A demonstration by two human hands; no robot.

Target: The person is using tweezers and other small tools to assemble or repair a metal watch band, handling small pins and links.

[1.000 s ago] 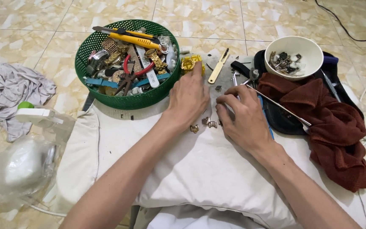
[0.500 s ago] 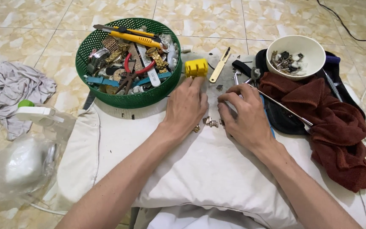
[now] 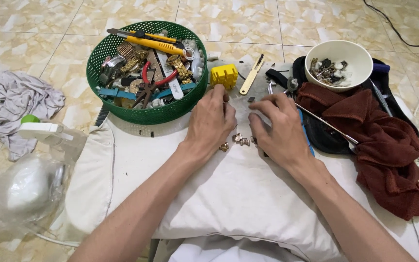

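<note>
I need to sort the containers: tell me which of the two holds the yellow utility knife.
The green mesh basket, left of the left hand; the knife lies across its far rim. The white bowl holds only small dark parts.

Tiled floor (image 3: 248, 19): white cushion (image 3: 238, 194), green basket (image 3: 122, 109), grey cloth (image 3: 10, 104), plastic bag (image 3: 20, 189).

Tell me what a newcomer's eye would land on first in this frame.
The green basket at upper left, heaped with watch parts and a yellow utility knife. Next, the left hand and right hand working close together on the white pillow, small metal links lying between them. At right, a dark red towel lies below a white bowl.
</note>
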